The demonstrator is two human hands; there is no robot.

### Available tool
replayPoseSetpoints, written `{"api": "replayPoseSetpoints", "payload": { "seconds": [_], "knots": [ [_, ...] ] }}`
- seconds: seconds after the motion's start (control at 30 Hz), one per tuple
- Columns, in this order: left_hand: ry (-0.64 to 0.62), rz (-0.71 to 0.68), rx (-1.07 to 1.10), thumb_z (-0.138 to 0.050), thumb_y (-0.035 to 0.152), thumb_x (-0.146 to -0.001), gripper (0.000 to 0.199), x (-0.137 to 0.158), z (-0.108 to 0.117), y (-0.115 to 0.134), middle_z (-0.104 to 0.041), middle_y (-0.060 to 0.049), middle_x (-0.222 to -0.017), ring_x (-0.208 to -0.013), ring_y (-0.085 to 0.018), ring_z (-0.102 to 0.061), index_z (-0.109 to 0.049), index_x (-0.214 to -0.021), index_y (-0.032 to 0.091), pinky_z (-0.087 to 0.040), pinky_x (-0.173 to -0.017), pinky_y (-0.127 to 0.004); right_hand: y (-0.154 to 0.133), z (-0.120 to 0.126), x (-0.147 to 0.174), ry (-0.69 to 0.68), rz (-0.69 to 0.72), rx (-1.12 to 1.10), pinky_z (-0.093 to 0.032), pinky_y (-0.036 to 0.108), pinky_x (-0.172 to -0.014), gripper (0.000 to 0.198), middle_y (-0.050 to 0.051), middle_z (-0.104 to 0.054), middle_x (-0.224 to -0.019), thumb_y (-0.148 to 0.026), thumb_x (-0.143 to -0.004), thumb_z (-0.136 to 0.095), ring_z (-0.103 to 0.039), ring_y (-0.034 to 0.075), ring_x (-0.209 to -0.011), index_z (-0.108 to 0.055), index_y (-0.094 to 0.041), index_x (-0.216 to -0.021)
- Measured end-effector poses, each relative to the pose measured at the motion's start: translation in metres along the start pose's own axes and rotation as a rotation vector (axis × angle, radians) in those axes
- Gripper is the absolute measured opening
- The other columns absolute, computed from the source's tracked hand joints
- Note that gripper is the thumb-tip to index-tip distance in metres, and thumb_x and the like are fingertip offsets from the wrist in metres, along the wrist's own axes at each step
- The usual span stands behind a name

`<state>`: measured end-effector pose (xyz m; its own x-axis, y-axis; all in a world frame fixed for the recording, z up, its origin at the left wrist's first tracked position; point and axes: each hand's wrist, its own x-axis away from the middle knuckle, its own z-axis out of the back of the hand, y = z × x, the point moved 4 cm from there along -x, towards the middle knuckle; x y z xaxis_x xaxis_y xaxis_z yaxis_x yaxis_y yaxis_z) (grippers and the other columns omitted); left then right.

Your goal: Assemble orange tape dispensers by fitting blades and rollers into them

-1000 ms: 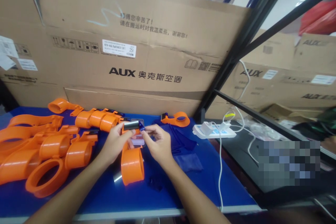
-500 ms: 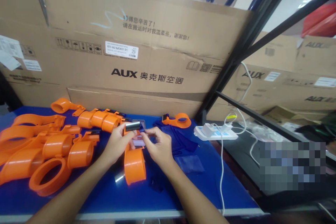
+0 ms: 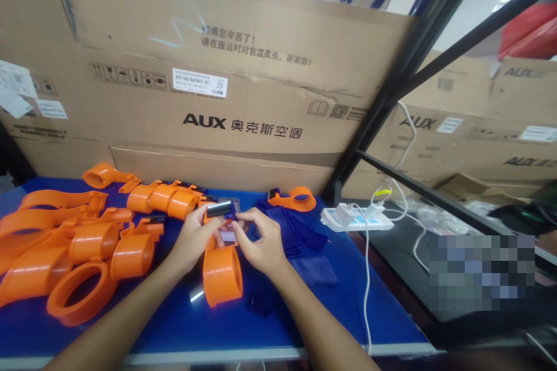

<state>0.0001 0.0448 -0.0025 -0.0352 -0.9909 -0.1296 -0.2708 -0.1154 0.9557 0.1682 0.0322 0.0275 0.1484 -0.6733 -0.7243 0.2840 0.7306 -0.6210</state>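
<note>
1 glossy orange tape dispenser — broad-ringed, smooth — in left hand

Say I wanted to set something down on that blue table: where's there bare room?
The glossy blue tabletop is bare near its front edge between the left forearm and right forearm, and between the right forearm and the thin white cable. The left side is crowded with orange plastic ring-shaped holders; the left hand and right hand fill the middle.

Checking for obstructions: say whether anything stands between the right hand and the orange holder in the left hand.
Nothing visible does; the right hand is at the upper end of the orange holder, beside the left hand.
</note>
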Motion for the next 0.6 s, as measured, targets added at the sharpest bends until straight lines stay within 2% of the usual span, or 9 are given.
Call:
{"api": "replayPoseSetpoints", "payload": {
  "seconds": [0.1,0.2,0.3,0.4,0.5,0.6],
  "knots": [
    [-0.029,0.051,0.082,-0.076,0.032,-0.081,0.039,0.003,-0.003,0.003,-0.065,0.002,-0.055,-0.044,-0.014,-0.06,-0.068,-0.116,0.017,-0.048,-0.05,-0.023,0.004,0.005,-0.004,-0.01,-0.079,-0.125,-0.054,0.032,-0.074,0.016,0.005,-0.07,-0.086,-0.031,-0.096,-0.064,-0.065,0.019,-0.076,-0.075,-0.022,-0.104],
    [-0.102,0.104,0.167,-0.075,0.029,-0.082,0.073,0.008,-0.009,0.004,-0.072,0.0,-0.066,-0.046,-0.014,-0.063,-0.049,-0.149,0.022,-0.05,-0.051,-0.023,0.011,0.008,-0.008,-0.011,-0.235,-0.305,-0.054,0.033,-0.079,0.026,0.004,-0.071,-0.093,-0.039,-0.098,-0.062,-0.065,0.019,-0.081,-0.072,-0.024,-0.116],
    [-0.212,0.166,0.218,-0.074,0.029,-0.085,0.098,0.015,-0.016,0.001,-0.073,0.0,-0.068,-0.048,-0.017,-0.067,-0.019,-0.165,0.027,-0.051,-0.052,-0.025,0.014,0.003,-0.011,-0.17,-0.341,-0.456,-0.054,0.035,-0.086,0.039,0.005,-0.071,-0.106,-0.048,-0.098,-0.061,-0.066,0.02,-0.088,-0.067,-0.027,-0.13],
    [-0.291,0.215,0.219,-0.074,0.031,-0.087,0.106,0.019,-0.02,-0.001,-0.073,-0.001,-0.066,-0.052,-0.022,-0.071,-0.003,-0.167,0.028,-0.053,-0.054,-0.028,0.011,-0.003,-0.011,-0.348,-0.376,-0.585,-0.052,0.039,-0.097,0.046,0.006,-0.07,-0.123,-0.053,-0.097,-0.06,-0.067,0.024,-0.105,-0.065,-0.028,-0.135],
    [-0.308,0.274,0.21,-0.073,0.034,-0.09,0.104,0.022,-0.024,-0.003,-0.077,-0.006,-0.073,-0.063,-0.027,-0.076,-0.003,-0.167,0.028,-0.058,-0.061,-0.034,0.01,-0.003,-0.011,-0.366,-0.398,-0.679,-0.05,0.04,-0.101,0.048,0.007,-0.068,-0.129,-0.054,-0.094,-0.065,-0.066,0.026,-0.113,-0.063,-0.028,-0.134],
    [-0.308,0.286,0.267,-0.081,0.027,-0.084,0.096,0.022,-0.028,-0.002,-0.078,-0.015,-0.106,-0.084,-0.031,-0.08,-0.025,-0.163,0.028,-0.062,-0.078,-0.041,0.012,-0.001,-0.011,-0.299,-0.421,-0.698,-0.052,0.037,-0.094,0.042,0.006,-0.071,-0.116,-0.051,-0.092,-0.069,-0.068,0.023,-0.103,-0.064,-0.026,-0.125]
  ]
}}
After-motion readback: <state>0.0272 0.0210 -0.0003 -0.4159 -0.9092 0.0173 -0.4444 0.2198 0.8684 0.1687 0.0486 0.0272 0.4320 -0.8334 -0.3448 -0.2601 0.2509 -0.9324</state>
